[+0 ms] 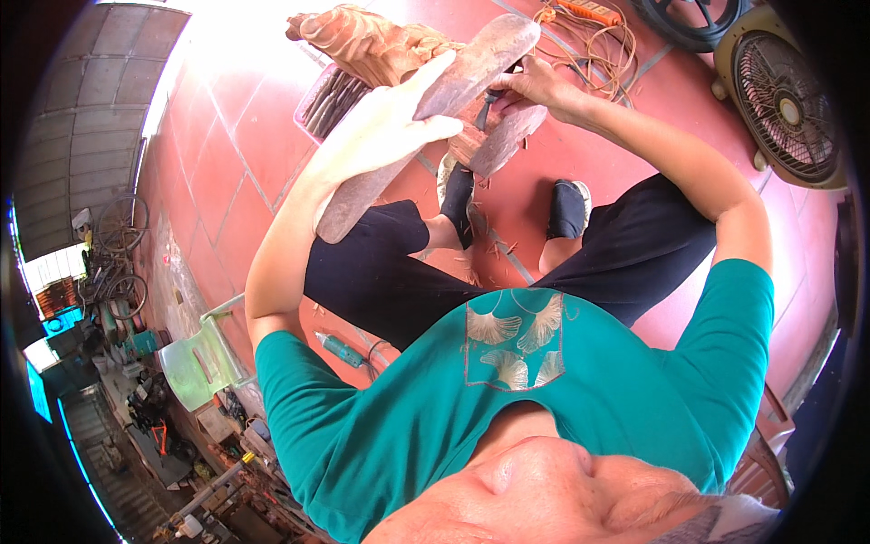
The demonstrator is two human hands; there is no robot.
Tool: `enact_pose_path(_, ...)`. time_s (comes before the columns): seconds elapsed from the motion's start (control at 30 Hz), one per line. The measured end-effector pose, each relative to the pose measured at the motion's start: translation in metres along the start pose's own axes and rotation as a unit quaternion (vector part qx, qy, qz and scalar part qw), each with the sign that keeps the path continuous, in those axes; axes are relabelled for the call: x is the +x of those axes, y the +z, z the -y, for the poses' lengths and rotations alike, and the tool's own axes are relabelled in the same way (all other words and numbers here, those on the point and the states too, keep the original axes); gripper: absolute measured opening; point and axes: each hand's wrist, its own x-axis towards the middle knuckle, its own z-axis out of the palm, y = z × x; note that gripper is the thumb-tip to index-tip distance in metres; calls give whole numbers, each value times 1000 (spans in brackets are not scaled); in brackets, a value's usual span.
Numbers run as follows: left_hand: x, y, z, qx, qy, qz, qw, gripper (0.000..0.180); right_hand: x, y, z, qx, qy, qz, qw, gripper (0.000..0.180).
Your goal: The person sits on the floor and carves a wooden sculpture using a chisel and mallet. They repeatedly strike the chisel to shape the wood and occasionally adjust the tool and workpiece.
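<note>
My left hand (399, 118) is closed around a long, flat, round-ended piece of wood (362, 195), held slantwise above my knees. Its thumb lies over the upper face. My right hand (539, 86) pinches a slim dark tool (485, 111), which looks like a carving chisel; its tip is hard to make out. Just under the tool is a reddish-brown wooden block (509, 140), partly hidden by the long piece. Beyond my left hand rests a carved wooden figure (372, 41) with flowing folds. A pink basket (306, 107) of dark, slender sticks or tool handles stands beside it.
Wood shavings lie on the red tiles (236, 118) around my feet. At the right stands a floor fan (788, 109), near an orange power strip (589, 11) with tangled cord. A green power tool (340, 349) and a pale green plastic stool (199, 363) are at the left.
</note>
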Motion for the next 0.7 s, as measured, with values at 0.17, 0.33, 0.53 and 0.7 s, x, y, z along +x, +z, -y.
enact_pose_path(0.17, 1, -18, 13, -165, -5, -93, 982, 82, -13, -8, 10, -80, 14, 90, 993, 40)
enact_pose_path(0.33, -9, -36, 6, -350, -55, -164, 921, 74, -13, 6, 16, -138, -68, 86, 984, 42)
enact_pose_path(0.53, -10, -42, 9, -431, -66, -163, 885, 68, 12, 21, 8, -283, -268, 48, 920, 28)
enact_pose_path(0.7, -17, -42, 15, -437, -73, -175, 879, 68, 4, 30, 7, -381, -263, 163, 871, 23)
